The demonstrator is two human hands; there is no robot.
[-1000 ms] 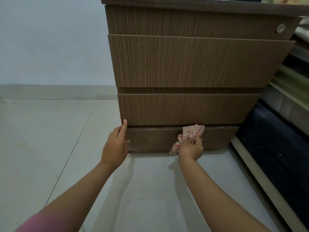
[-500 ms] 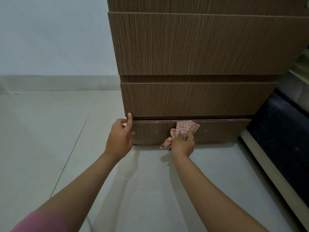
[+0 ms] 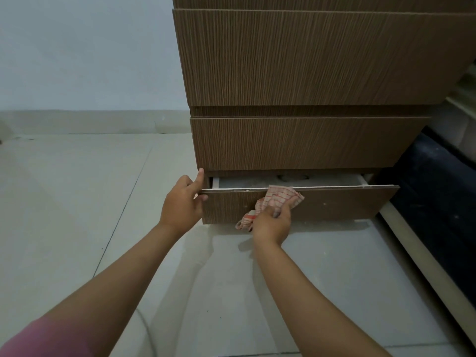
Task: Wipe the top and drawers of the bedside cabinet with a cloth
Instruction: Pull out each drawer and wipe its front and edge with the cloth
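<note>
A brown wood-grain bedside cabinet (image 3: 309, 60) fills the upper right; its top is out of view. Its bottom drawer (image 3: 342, 204) stands pulled out a little, showing a grey dusty inside. My left hand (image 3: 181, 202) grips the drawer's left top corner, thumb up along the edge. My right hand (image 3: 273, 222) holds a red-and-white checked cloth (image 3: 278, 198) against the drawer front, near its top edge. The middle drawer (image 3: 309, 143) and the larger one above it are closed.
Pale tiled floor (image 3: 77, 215) spreads to the left and in front of the cabinet. A white wall (image 3: 85, 52) with a low skirting stands behind. A dark bed base (image 3: 438, 191) with a pale edge strip runs along the right side.
The bottom drawer has slid out toward me, opening a gap that shows its inside. My left hand has closed on its corner. The cloth hand has stayed on the front.
</note>
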